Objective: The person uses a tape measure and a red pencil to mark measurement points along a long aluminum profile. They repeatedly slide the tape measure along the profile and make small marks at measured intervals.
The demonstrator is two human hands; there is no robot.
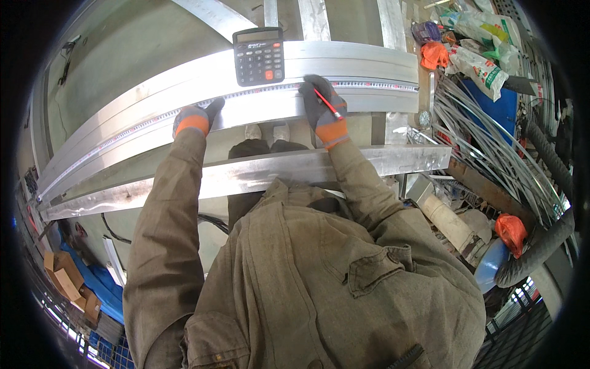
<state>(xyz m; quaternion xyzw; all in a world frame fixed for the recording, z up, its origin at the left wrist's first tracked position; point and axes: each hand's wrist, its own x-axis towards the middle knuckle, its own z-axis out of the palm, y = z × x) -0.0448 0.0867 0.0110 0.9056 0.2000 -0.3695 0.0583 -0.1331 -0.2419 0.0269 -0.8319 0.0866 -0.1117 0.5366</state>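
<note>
At 6 o'clock, nearest of all, is the person's brown jacket (276, 264). Beyond it a metal beam (258, 173) crosses from 9 o'clock to nearly 3, the person's forearms reaching over it. The gloved left hand (196, 117), at 10 o'clock, lies at the near edge of the flat metal bars (378, 66), its fingertips beside the tape measure (375, 85) — whether it grips or merely rests, I cannot tell. Just before 1 o'clock, the gloved right hand (324, 109) grasps a slim red writing tool (327, 103), its fingertips at the tape measure. That tape lies stretched along the bars, arching from 9 o'clock over to 2. Farther out, a little before 12, a black calculator (259, 58) sits on the bars — keys facing up. Beyond the bars, more metal strips (314, 19) point toward 12 o'clock; an orange bag (434, 55) lies between 1 and 2.
</note>
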